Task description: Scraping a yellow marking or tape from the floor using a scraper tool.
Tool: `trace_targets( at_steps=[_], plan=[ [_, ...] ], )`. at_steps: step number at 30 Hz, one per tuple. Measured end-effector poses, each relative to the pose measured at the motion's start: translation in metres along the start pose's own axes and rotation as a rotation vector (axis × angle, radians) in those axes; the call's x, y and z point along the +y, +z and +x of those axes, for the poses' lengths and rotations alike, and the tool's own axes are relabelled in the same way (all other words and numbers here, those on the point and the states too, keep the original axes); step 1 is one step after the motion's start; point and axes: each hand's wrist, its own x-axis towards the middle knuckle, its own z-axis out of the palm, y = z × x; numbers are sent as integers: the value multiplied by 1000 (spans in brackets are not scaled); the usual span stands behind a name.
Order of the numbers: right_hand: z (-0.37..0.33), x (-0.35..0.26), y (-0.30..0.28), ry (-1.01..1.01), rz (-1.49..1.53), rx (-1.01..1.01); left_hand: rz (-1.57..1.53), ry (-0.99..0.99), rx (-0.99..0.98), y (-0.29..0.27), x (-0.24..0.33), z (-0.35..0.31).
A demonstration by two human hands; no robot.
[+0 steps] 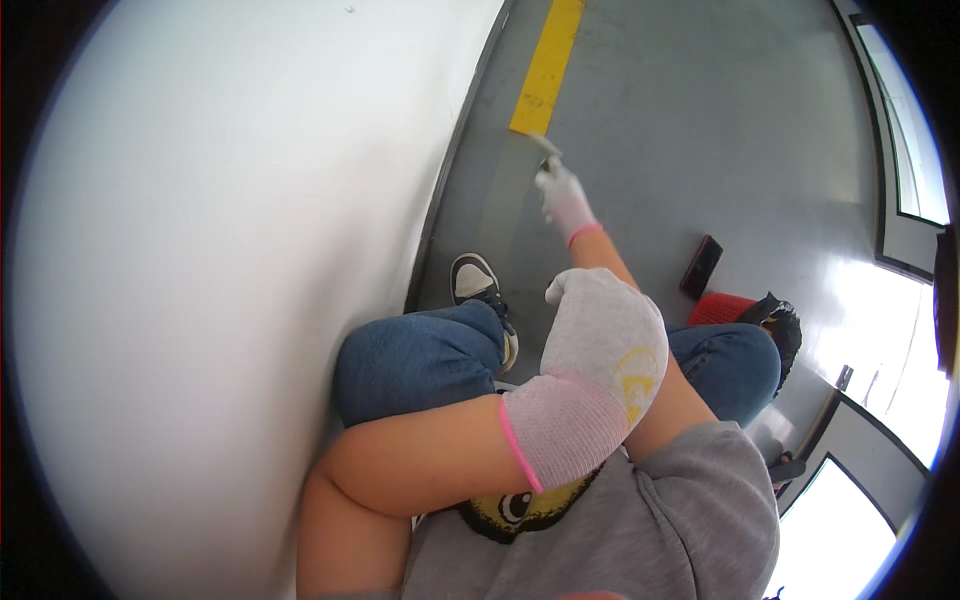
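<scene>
at top middle, the right grip holds a blurry tool just under the yellow strip; the left grip, i can't tell.

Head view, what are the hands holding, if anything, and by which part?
The right hand grips a small, blurred tool by its near end, the pale end sticking out. Whether the left hand holds anything cannot be told.

no readable words or numbers, a yellow emblem on the gloved left hand, its details too indistinct to tell
</scene>
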Motion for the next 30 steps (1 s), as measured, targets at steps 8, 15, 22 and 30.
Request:
trace_targets(
  at_steps=[8, 15, 22, 30],
  plan=[
    [-78, 40, 57, -34, -658, -53, -380, -980, 284, 77, 66, 60],
    [3, 13, 57, -165, -628, 6, -52, -59, 1, -4, -9, 1],
    [99, 11, 53, -317, -854, -117, 8, -52, 186, 2, -4, 0],
    [27, -63, -3, 72, 277, -128, -51, -107, 161, 9, -16, -4]
  ],
)
